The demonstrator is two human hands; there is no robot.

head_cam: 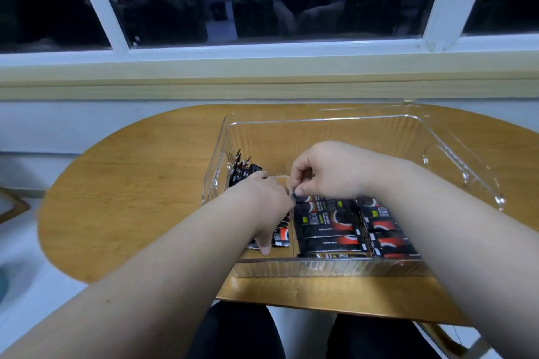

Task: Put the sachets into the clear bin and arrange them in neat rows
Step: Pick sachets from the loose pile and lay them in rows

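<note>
My wooden desk, its top a warm honey grain, stands against the pale wall beneath the window ledge. Its left end is rounded into a broad curve and its near edge runs straight on the side closest to me. One thing rests directly on it: the clear bin, a wide rectangle with ribbed walls, set right of centre. The bin's near wall sits just inside the desk's near edge, with bare wood showing to its left.
</note>
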